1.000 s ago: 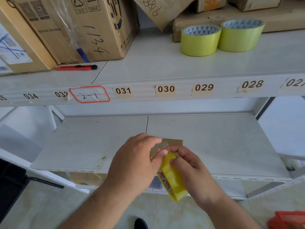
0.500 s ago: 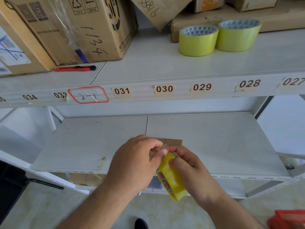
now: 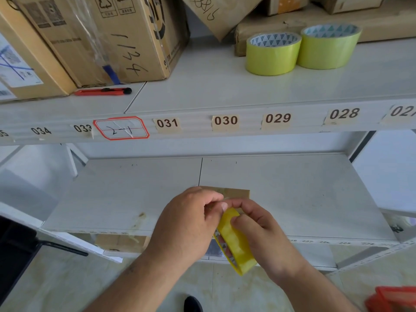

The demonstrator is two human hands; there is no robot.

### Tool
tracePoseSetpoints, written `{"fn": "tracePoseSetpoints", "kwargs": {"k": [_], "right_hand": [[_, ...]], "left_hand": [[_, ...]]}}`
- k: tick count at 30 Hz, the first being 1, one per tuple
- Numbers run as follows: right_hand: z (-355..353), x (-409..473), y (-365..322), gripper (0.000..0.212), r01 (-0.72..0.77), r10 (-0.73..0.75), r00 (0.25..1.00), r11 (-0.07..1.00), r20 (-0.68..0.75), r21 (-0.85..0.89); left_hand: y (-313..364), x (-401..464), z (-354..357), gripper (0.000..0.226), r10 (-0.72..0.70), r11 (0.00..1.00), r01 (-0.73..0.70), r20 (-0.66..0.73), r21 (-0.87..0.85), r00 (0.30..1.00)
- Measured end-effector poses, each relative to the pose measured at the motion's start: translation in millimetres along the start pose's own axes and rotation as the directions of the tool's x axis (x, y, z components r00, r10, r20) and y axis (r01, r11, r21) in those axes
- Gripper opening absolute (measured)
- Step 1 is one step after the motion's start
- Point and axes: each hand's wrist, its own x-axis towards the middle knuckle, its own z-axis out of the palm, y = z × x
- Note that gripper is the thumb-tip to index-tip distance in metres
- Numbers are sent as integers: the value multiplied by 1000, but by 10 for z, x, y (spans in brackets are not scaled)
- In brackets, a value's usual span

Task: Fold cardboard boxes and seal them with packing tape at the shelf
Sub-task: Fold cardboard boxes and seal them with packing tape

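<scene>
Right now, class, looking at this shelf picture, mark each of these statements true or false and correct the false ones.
1. The right hand holds a yellow tape roll. True.
2. Three tape rolls stand on the upper shelf. False: two.
3. A red knife lies on the upper shelf. True.
4. The left hand rests flat on the floor. False: its fingers curl at the roll's top edge.
5. The label right of 030 reads 035. False: 029.
</scene>
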Motion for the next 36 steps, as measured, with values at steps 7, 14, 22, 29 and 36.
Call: {"fn": "tracePoseSetpoints", "kwargs": {"k": [7, 14, 22, 29, 36], "right_hand": [[-35, 50, 79, 31, 6, -6, 1000, 1000, 22, 10], [-108, 63, 245, 48, 57, -55, 998, 995, 29, -80], [-39, 134, 425, 50, 143, -143, 990, 989, 10, -19], [72, 310, 585, 56, 43, -43, 999, 999, 33, -17], [465, 636, 909, 25, -127, 44, 958, 952, -285, -279]], "left_hand": [[-29, -32, 83, 14, 63, 997, -65, -71, -28, 995], [-174, -31, 139, 19, 283, 952, -263, -125, 156, 951], [-614, 145, 249, 33, -357, 874, 338, 11, -350, 934], [-431, -204, 438, 67, -416, 379, 565, 411, -733, 811], [-755, -266, 740, 30, -570, 308, 503, 266, -808, 777]]}}
